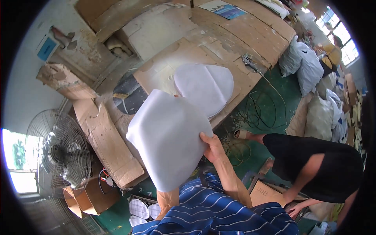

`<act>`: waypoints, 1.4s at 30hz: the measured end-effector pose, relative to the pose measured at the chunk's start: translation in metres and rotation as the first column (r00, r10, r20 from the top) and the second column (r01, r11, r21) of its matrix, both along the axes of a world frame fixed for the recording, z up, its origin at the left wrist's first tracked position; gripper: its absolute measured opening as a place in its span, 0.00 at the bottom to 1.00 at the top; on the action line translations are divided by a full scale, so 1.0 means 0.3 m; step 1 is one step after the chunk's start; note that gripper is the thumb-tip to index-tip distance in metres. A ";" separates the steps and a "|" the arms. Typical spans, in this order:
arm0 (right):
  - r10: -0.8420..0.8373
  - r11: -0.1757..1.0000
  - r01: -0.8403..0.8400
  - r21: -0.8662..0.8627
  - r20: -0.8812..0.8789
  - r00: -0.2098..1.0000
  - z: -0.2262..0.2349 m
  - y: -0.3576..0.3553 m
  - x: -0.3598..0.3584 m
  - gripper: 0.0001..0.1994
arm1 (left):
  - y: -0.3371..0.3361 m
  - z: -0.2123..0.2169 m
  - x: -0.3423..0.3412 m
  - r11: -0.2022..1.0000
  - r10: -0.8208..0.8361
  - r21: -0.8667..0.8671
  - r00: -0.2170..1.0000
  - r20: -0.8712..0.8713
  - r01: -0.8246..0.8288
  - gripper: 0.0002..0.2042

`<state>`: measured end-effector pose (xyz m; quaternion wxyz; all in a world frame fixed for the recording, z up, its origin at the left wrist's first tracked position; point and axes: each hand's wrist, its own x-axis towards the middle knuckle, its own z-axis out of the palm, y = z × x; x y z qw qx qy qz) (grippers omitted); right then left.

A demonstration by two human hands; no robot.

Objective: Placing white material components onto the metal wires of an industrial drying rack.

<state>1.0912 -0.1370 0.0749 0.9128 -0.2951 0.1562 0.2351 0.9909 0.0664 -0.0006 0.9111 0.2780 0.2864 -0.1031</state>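
Green floor (270, 98), cardboard-covered table (235, 35), standing fan (58, 152), possibly daylit windows (340, 35)

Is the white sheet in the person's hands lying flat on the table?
No, the white sheet is held up by the right hand, above the table.

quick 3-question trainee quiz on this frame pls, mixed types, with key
1. True or false: the right hand grips the edge of the large white sheet.
2. What lies on the cardboard-covered table just beyond the held sheet? A) a stack of rounded white pieces B) a red bucket C) a coiled hose
3. Where is the wire-guard fan: to the person's left or right?

Key
1. True. Its thumb lies on the sheet's near edge; the left hand is hidden behind the sheet.
2. A, the stack of rounded white pieces.
3. Left, standing on the floor near the cardboard boxes.
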 end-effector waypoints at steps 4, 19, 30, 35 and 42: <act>-0.063 0.980 0.054 -0.189 -0.041 0.997 0.028 -0.022 0.068 0.20 | -0.045 -0.034 0.290 0.999 -0.008 -0.039 0.999 0.033 0.009 0.41; -0.170 0.649 0.304 -0.697 0.257 0.951 -0.201 -0.411 0.850 0.21 | -0.137 -0.162 0.923 0.872 0.038 -0.489 0.997 0.074 0.004 0.42; 0.073 0.214 0.285 -0.934 0.307 0.949 -0.517 -0.538 0.978 0.25 | -0.234 -0.318 0.935 0.683 -0.138 0.686 0.966 -0.217 0.251 0.17; 0.193 -0.082 -0.010 -0.997 -0.026 0.981 -0.391 -0.487 1.067 0.32 | -0.274 -0.331 0.953 0.790 -0.054 0.606 0.995 -0.086 0.095 0.15; 0.221 -0.481 0.395 -0.783 0.327 0.919 -0.340 -0.264 0.727 0.32 | -0.323 -0.346 0.951 0.701 0.069 0.713 0.997 -0.037 -0.023 0.17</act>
